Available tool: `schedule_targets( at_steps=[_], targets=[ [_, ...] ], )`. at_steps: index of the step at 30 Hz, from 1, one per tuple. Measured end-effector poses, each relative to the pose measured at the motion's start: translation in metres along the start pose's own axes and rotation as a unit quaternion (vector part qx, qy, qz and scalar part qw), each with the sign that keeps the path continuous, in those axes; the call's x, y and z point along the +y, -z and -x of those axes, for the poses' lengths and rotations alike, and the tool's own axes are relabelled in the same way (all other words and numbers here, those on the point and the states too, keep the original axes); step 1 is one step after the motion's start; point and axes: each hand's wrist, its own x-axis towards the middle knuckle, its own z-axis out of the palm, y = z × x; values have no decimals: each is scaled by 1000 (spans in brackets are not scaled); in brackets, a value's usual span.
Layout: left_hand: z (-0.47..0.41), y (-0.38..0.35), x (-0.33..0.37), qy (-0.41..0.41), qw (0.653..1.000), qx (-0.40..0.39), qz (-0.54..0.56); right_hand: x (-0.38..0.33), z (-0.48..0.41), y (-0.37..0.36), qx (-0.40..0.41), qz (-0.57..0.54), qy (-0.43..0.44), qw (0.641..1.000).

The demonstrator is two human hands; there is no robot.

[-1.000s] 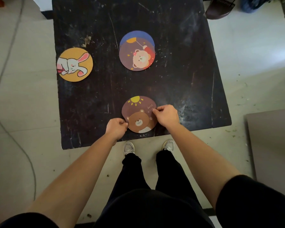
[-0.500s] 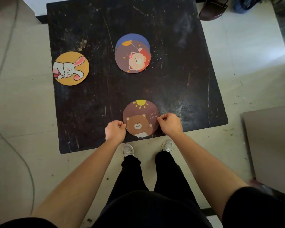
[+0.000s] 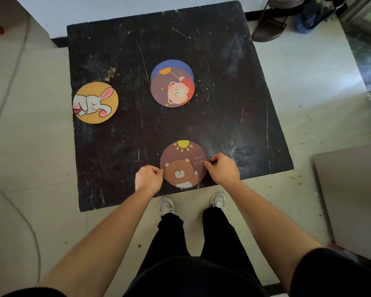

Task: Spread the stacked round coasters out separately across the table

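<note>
A brown bear coaster (image 3: 183, 163) with a yellow sun lies flat near the front edge of the dark table (image 3: 234, 116). My left hand (image 3: 148, 179) pinches its left rim and my right hand (image 3: 222, 168) pinches its right rim. At the table's middle a brown coaster with a pink bear (image 3: 172, 89) rests on a blue coaster (image 3: 172, 64), of which only the far rim shows. An orange rabbit coaster (image 3: 95, 102) lies alone at the left edge.
The table's right half and far left corner are bare, scratched wood. A cable (image 3: 7, 146) runs over the tiled floor on the left. A dark chair base (image 3: 270, 24) stands at the back right, a grey board (image 3: 351, 196) on the right.
The bear coaster has turned upright and slid slightly toward the front edge, both hands keeping hold of its rim. The camera has tilted, so the table appears lower in view.
</note>
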Motion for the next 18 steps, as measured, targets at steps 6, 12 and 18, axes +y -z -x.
schedule_targets(
  at_steps=[6, 12, 18],
  targets=[
    [-11, 69, 37, -195, 934, 143, -262, -30, -1, 62, 177, 120, 123, 969],
    [18, 181, 151, -353, 849, 323, -223, -103, 32, 193, 407, 136, 264, 864],
    [72, 247, 250, -444, 766, 437, -157, -141, 80, 296, 564, 125, 293, 762]
  ],
)
